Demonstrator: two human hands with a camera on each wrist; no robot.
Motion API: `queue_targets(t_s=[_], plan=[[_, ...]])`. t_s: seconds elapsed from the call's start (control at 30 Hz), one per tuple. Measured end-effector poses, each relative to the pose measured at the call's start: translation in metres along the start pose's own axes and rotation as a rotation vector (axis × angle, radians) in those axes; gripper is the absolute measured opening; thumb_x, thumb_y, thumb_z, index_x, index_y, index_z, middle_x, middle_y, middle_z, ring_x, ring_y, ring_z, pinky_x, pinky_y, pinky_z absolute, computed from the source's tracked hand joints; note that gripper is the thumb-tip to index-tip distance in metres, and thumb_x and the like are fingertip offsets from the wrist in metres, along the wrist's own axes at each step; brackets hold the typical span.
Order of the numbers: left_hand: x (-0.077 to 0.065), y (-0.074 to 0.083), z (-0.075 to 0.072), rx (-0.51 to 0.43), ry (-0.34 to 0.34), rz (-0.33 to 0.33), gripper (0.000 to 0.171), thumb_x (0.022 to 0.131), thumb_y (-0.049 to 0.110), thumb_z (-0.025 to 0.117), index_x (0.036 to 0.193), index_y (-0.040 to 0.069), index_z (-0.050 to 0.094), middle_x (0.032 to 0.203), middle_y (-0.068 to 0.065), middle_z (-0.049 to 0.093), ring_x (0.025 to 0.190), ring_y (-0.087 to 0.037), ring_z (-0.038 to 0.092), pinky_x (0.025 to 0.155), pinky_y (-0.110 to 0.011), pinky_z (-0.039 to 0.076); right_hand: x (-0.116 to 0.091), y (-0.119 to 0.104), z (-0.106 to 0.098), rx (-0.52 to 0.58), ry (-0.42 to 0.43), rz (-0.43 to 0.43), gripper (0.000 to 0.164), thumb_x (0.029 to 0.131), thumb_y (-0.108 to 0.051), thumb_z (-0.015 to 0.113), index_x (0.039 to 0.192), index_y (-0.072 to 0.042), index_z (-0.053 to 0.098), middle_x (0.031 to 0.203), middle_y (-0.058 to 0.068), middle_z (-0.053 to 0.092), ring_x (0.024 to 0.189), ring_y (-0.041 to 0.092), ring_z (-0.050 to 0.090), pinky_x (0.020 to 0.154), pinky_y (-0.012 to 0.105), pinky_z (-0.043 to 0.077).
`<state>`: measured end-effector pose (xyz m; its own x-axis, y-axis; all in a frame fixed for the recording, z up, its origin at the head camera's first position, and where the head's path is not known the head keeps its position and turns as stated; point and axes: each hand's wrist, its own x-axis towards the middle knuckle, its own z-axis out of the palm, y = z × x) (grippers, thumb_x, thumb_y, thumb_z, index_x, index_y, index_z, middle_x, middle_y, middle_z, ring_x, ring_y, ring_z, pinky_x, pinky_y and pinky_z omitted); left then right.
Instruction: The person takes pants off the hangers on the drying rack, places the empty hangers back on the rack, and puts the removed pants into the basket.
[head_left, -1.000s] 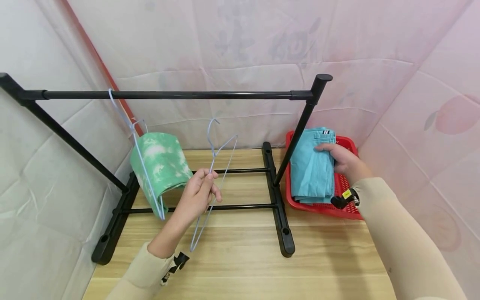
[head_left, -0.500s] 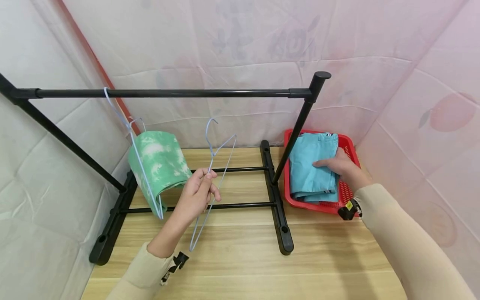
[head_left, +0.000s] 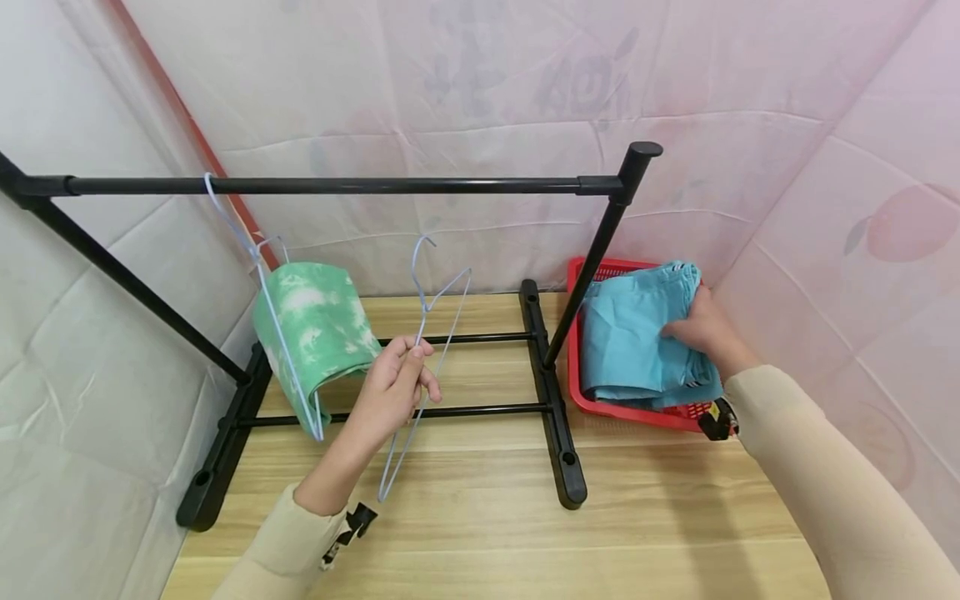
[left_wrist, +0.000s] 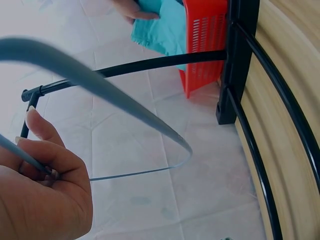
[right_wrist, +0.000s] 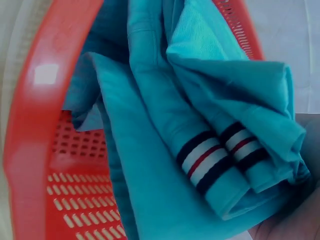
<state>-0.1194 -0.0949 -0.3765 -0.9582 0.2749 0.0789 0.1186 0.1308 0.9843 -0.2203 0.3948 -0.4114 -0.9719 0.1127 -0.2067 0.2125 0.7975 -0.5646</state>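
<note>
In the head view my left hand pinches one sloping arm of a pale blue wire hanger, held tilted over the rack's lower bars. The left wrist view shows the wire passing between curled fingers and thumb. On the right, my right hand grips the edge of folded turquoise pants, thumb on top and the other fingers mostly hidden. These pants lie loosely in a red plastic basket. Their striped cuffs show up close in the right wrist view, with part of the hand at the lower right corner.
A black clothes rack's top rail spans the left and middle. Another blue hanger hangs from it, bearing a green tie-dye cloth. The rack's right foot stands beside the basket on a wooden surface. Pale sheets form surrounding walls.
My right hand has moved right within the basket, drawing the pants' edge along, so they shift right and unfold somewhat. My left hand keeps the hanger nearly still.
</note>
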Motion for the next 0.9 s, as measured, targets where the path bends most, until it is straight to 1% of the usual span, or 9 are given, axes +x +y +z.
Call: queue_targets(t_s=[0.13,0.4,0.5,0.57,0.67,0.73,0.8,0.83,0.9], plan=[[0.0,0.0,-0.001,0.001,0.0,-0.001,0.027,0.111,0.022,0.031,0.118,0.001,0.047,0.067,-0.011,0.063,0.039,-0.01,0.036,0.035,-0.024,0.031,-0.005,0.008,0.003,0.018,0.037,-0.01,0.102,0.088,-0.01,0.069,0.151,0.012,-0.008,0.148,0.042,0.02,0.129,0.055,0.03,0.109,0.071,0.026],[-0.001,-0.001,-0.001,0.007,0.005,-0.018,0.027,0.111,0.022,0.031,0.118,0.002,0.047,0.067,-0.011,0.064,0.039,-0.01,0.036,0.036,-0.023,0.032,-0.009,0.033,0.009,-0.008,0.042,0.074,0.104,0.092,-0.01,0.062,0.15,0.005,-0.023,0.149,0.045,0.015,0.127,0.06,0.03,0.105,0.074,0.026],[0.001,-0.001,0.0,0.009,0.003,-0.022,0.027,0.111,0.022,0.031,0.118,0.001,0.047,0.068,-0.011,0.064,0.039,-0.01,0.036,0.035,-0.024,0.032,-0.009,0.045,0.013,-0.022,0.082,0.069,0.104,0.094,-0.01,0.061,0.151,0.001,-0.026,0.149,0.046,0.015,0.129,0.063,0.03,0.104,0.074,0.027],[0.001,-0.001,0.0,0.011,0.0,-0.022,0.027,0.111,0.022,0.031,0.118,0.001,0.047,0.068,-0.011,0.064,0.039,-0.01,0.036,0.035,-0.024,0.032,-0.01,0.051,0.017,-0.063,0.118,0.037,0.103,0.094,-0.01,0.061,0.153,-0.003,-0.024,0.15,0.045,0.015,0.129,0.064,0.03,0.102,0.075,0.029],[0.002,-0.002,0.001,0.013,-0.004,-0.022,0.027,0.111,0.022,0.031,0.118,0.002,0.047,0.067,-0.011,0.064,0.039,-0.01,0.036,0.035,-0.024,0.032,-0.013,0.049,0.025,-0.146,0.173,-0.027,0.098,0.093,-0.014,0.064,0.159,-0.011,-0.009,0.155,0.041,0.007,0.133,0.064,0.024,0.094,0.078,0.034],[0.002,-0.002,0.002,0.012,-0.004,-0.022,0.027,0.111,0.022,0.031,0.117,0.002,0.047,0.067,-0.012,0.064,0.039,-0.01,0.035,0.035,-0.024,0.031,-0.016,0.041,0.031,-0.255,0.218,-0.105,0.089,0.091,-0.018,0.066,0.16,-0.013,0.01,0.156,0.04,0.006,0.135,0.064,0.02,0.092,0.08,0.035],[0.003,-0.002,0.002,0.014,-0.003,-0.025,0.026,0.111,0.022,0.031,0.117,0.002,0.048,0.067,-0.012,0.063,0.04,-0.01,0.035,0.035,-0.024,0.031,-0.02,0.029,0.037,-0.334,0.251,-0.216,0.075,0.089,-0.022,0.07,0.154,-0.013,0.033,0.157,0.038,0.008,0.138,0.062,0.016,0.097,0.08,0.031],[0.003,-0.002,0.002,0.015,-0.002,-0.025,0.026,0.111,0.022,0.031,0.116,0.003,0.048,0.067,-0.012,0.063,0.04,-0.01,0.035,0.036,-0.024,0.031,-0.023,0.023,0.041,-0.374,0.263,-0.291,0.067,0.088,-0.023,0.073,0.147,-0.012,0.044,0.156,0.036,0.015,0.139,0.06,0.018,0.1,0.078,0.029],[0.004,-0.002,0.003,0.016,-0.002,-0.026,0.025,0.111,0.022,0.031,0.116,0.003,0.048,0.067,-0.012,0.063,0.04,-0.01,0.036,0.036,-0.024,0.031,-0.028,0.009,0.049,-0.451,0.261,-0.445,0.051,0.084,-0.026,0.078,0.13,-0.01,0.061,0.148,0.032,0.036,0.134,0.055,0.032,0.102,0.074,0.032]])
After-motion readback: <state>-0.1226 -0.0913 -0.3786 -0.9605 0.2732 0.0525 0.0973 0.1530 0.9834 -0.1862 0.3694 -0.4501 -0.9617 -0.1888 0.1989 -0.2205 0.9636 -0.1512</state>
